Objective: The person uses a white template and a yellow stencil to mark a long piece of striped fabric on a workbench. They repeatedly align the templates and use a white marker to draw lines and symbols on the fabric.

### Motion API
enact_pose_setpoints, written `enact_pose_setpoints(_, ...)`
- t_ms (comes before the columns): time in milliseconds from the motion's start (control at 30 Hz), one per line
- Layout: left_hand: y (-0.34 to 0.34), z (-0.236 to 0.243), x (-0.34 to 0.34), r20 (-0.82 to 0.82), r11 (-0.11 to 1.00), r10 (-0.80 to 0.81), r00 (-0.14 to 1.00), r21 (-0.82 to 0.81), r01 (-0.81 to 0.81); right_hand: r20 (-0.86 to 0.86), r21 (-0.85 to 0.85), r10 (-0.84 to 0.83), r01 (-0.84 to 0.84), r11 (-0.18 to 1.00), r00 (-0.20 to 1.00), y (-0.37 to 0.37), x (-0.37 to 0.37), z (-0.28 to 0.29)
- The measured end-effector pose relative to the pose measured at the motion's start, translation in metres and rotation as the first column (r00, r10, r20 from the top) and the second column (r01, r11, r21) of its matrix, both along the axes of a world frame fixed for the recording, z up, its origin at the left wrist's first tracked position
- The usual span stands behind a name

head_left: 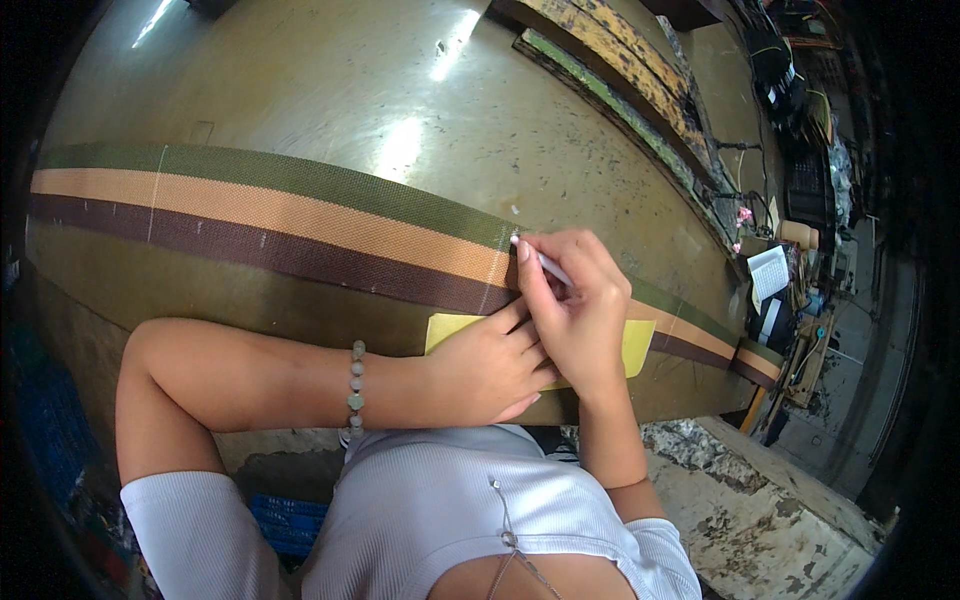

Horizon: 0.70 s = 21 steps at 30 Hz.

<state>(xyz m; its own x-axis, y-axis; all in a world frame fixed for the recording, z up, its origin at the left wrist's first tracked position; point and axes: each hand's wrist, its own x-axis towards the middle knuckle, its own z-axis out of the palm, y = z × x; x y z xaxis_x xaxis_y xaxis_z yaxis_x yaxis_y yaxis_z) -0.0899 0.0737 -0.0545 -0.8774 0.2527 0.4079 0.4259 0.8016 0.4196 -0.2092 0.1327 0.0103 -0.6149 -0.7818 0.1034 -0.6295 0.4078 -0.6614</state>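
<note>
A long woven webbing strip (330,222) with green, tan and dark brown stripes lies across the table. White lines are drawn across it, one beside my right hand (580,300). That hand is closed around a slim white marking pen (553,268), held like a pencil, its tip at the green stripe. My left hand (485,365) lies flat over a yellow card (637,345) placed along the strip's near edge. The left fingers reach under my right hand and are partly hidden by it. Most of the card's middle is covered.
The worn, shiny table (300,90) stretches away from me. Long, paint-chipped wooden bars (620,120) lie at the far right. Beyond the right edge are a paper sheet (769,272) and assorted tools. The strip's end hangs over near a rough, peeling block (740,500). A blue crate (288,522) sits below.
</note>
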Motion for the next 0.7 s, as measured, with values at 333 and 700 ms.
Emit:
enact_pose_setpoints(333, -0.001, 0.003, -0.001, 0.025, 1.0, -0.005, 1.0, -0.009, 0.005, -0.015, -0.005, -0.03, 0.03, 1.0, 0.999, 0.01, 0.0, -0.001)
enact_pose_setpoints(700, -0.001, 0.001, -0.001, 0.03, 0.999, -0.028, 0.999, 0.022, 0.027, -0.04, -0.022, 0.051, -0.052, 0.998, 0.998, -0.001, -0.006, -0.003)
